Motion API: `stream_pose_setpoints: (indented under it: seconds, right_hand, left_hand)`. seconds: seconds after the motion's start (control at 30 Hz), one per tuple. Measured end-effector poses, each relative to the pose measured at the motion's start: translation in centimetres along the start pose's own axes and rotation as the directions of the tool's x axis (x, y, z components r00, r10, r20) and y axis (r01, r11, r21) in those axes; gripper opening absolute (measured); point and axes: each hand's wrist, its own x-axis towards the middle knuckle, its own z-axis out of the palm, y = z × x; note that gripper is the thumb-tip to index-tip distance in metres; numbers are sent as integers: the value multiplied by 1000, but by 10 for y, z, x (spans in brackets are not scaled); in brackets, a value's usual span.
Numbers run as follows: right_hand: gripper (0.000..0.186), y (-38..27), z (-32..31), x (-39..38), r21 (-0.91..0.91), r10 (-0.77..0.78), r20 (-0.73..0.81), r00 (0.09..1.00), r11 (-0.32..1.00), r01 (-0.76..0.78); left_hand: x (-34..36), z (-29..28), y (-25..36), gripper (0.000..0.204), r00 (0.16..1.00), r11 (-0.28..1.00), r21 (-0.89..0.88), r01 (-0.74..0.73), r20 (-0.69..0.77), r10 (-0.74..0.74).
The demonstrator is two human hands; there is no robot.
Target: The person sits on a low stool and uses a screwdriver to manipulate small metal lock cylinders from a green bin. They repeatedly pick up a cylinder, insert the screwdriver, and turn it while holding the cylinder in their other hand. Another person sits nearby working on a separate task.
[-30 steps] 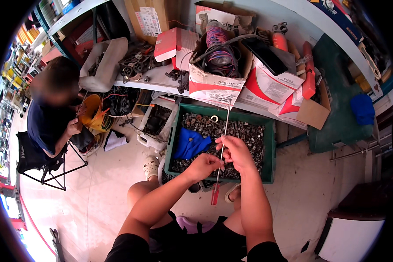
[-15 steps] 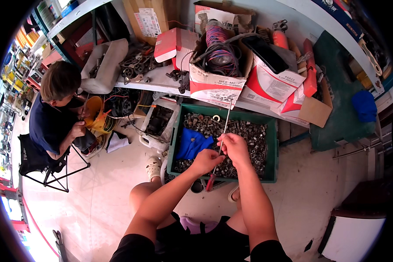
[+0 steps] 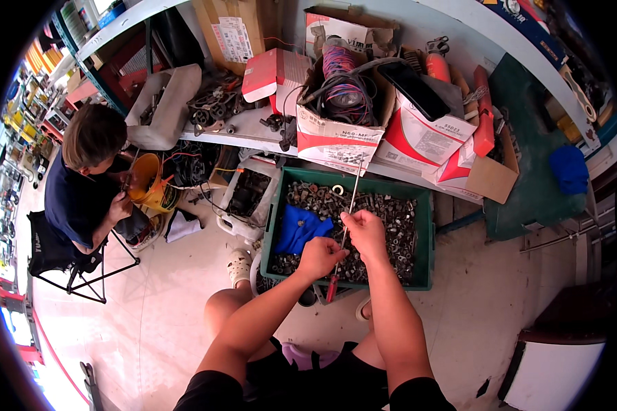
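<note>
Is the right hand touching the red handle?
Apart. The head view shows the right hand farther up the metal rod, with bare rod between it and the red handle.

Left hand [image 3: 322, 258] and right hand [image 3: 365, 235] hold a long, red-handled screwdriver [image 3: 332, 288] above a green crate [image 3: 424, 240] of small metal parts [image 3: 399, 236]; a seated person [image 3: 82, 195] leans over a yellow bucket [image 3: 146, 179]

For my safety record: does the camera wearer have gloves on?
No, the left hand and right hand both show bare skin.
</note>
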Motion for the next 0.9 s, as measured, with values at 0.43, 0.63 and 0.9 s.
stream_pose_setpoints:
  seconds: [0.43,0.63,0.9]
  right_hand:
    - [17,-3,-3,0,129,-65,55,996,990,58]
    - [15,-3,-2,2,157,-45,-11,999,987,46]
    - [13,2,-3,3,13,-119,-29,992,993,120]
  left_hand:
    - [5,13,-10,28,994,995,-16,-97,53,97]
    - [1,10,1,25,993,994,58,-91,87,85]
    - [-4,-28,37,32,993,997,-73,12,119,-3]
